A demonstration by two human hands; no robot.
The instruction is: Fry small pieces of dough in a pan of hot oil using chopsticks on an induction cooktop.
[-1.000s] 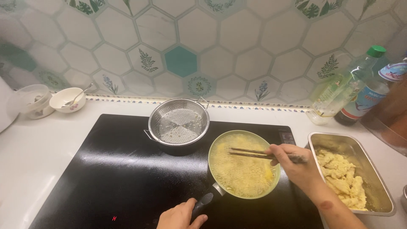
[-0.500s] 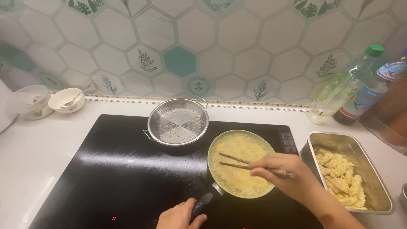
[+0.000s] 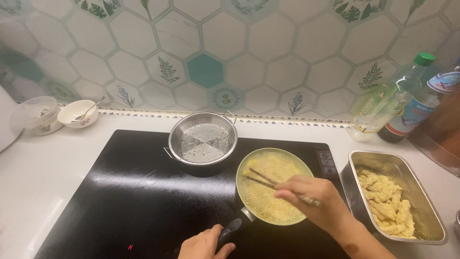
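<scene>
We have the pan (image 3: 273,192) near the right of the black cooktop (image 3: 120,201), full of bubbling yellow oil. Our left hand (image 3: 203,245) closes on its dark handle (image 3: 235,228), the sensible hold, since hot oil sloshes. Our right hand (image 3: 311,199) pinches chopsticks (image 3: 261,180), tips dipped in; battered pieces likely soft, slippery.

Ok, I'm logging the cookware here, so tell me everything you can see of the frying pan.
The frying pan is small and round with a pale green rim and a dark handle. It sits flat on the black cooktop, filled with foaming yellow oil. The left hand grips the handle at the near edge; the right hand holds dark chopsticks with tips dipped in the oil. A metal strainer pot stands just behind.
</scene>
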